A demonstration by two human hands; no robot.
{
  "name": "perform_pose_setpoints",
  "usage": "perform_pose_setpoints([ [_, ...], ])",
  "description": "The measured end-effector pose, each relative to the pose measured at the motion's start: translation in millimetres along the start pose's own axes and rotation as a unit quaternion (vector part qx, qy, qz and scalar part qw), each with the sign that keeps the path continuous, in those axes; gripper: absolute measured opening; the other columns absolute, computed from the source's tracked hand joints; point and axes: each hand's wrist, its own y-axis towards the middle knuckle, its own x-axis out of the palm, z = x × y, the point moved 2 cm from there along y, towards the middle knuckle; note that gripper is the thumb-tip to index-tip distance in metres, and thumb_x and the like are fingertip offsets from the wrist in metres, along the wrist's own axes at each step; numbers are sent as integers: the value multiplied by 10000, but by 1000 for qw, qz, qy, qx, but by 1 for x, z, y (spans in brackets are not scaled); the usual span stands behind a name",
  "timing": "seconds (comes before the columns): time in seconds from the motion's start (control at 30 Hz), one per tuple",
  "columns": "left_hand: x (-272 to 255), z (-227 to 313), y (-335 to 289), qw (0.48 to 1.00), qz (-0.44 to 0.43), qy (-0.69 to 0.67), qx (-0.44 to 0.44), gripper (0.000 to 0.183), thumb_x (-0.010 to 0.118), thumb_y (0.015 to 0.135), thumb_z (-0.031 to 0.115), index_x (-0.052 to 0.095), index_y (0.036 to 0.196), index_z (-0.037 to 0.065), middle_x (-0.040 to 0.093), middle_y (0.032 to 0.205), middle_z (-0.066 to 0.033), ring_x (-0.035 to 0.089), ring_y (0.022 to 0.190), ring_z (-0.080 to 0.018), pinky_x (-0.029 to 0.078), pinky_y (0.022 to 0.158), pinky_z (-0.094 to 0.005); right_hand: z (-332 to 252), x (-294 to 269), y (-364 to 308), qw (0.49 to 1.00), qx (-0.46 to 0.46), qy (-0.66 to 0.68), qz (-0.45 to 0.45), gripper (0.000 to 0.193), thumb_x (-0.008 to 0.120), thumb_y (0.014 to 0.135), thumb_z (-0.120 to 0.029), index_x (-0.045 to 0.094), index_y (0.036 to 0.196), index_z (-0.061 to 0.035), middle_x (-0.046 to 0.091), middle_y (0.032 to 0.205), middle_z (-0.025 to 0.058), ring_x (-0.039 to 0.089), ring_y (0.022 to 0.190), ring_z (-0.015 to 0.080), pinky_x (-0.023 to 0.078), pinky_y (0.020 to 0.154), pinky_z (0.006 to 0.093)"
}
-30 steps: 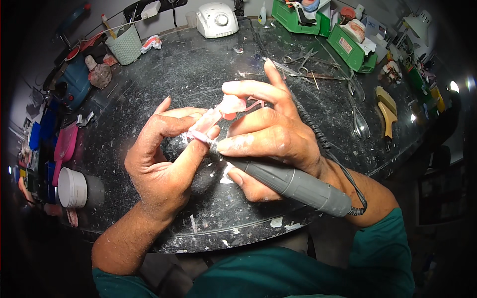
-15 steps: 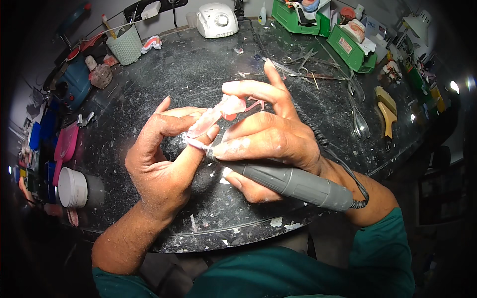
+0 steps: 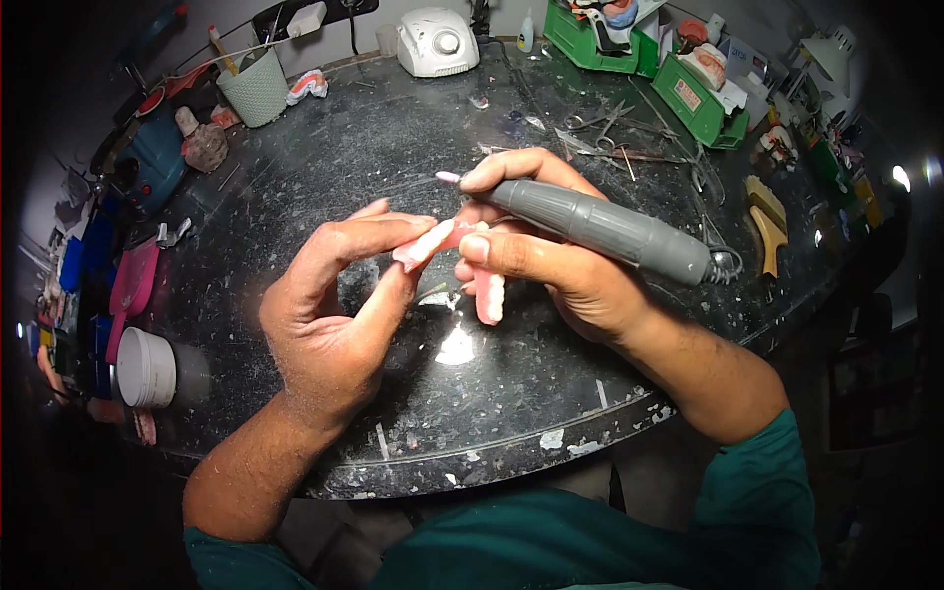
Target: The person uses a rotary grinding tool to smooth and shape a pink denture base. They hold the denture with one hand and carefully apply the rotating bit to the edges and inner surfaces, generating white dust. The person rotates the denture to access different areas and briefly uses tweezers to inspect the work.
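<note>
A pink denture (image 3: 489,295) with a row of pale teeth is held above the dark bench, its curved arch spanning both hands. My left hand (image 3: 332,300) pinches one end between thumb and fingers. The thumb and fingers of my right hand (image 3: 580,270) grip the other side, one arm of the arch hanging below them. That same hand also holds a grey rotary handpiece (image 3: 610,228), lying across its fingers above the thumb. The handpiece's pale pinkish bur (image 3: 447,177) points up and left, apart from the denture.
A white control box (image 3: 438,44) with a dial stands at the back. Scissors (image 3: 610,123) and metal tools lie right of it, before green bins (image 3: 693,98). A wooden-handled brush (image 3: 767,231) lies far right. At left are a white tub (image 3: 146,367) and pink dustpan (image 3: 133,285).
The handpiece has swung up and away from the denture, its bur now pointing up-left. My right thumb and fingers have taken hold of the denture, which has turned to show its arch.
</note>
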Motion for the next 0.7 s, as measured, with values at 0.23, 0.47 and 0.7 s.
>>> perform_pose_setpoints([
  [0.23, 2, 2, -2, 994, -3, -89, -67, 330, 661, 803, -55, 657, 1132, -47, 687, 1093, -126, 645, 1031, -178, 471, 944, -301, -5, 8, -8, 998, 13, -57, 30, 338, 637, 905, 8, 479, 1202, -15, 608, 957, 132, 661, 708, 170, 574, 695, 292],
  [0.47, 8, 5, -1, 987, 23, -131, -94, 301, 709, 824, -39, 632, 1114, -32, 670, 1116, -142, 642, 1055, -190, 480, 959, -318, -1, 6, -8, 994, -71, -78, 28, 339, 648, 897, 20, 481, 1190, -14, 584, 983, 124, 658, 785, 167, 594, 688, 297],
  [0.7, 5, 1, -1, 982, 32, -127, -133, 305, 724, 824, -34, 630, 1114, -30, 665, 1122, -130, 636, 1062, -184, 476, 965, -316, 1, -1, -3, 978, -159, -132, 36, 371, 663, 859, 71, 497, 1179, -15, 543, 996, 85, 634, 900, 136, 616, 730, 276],
])
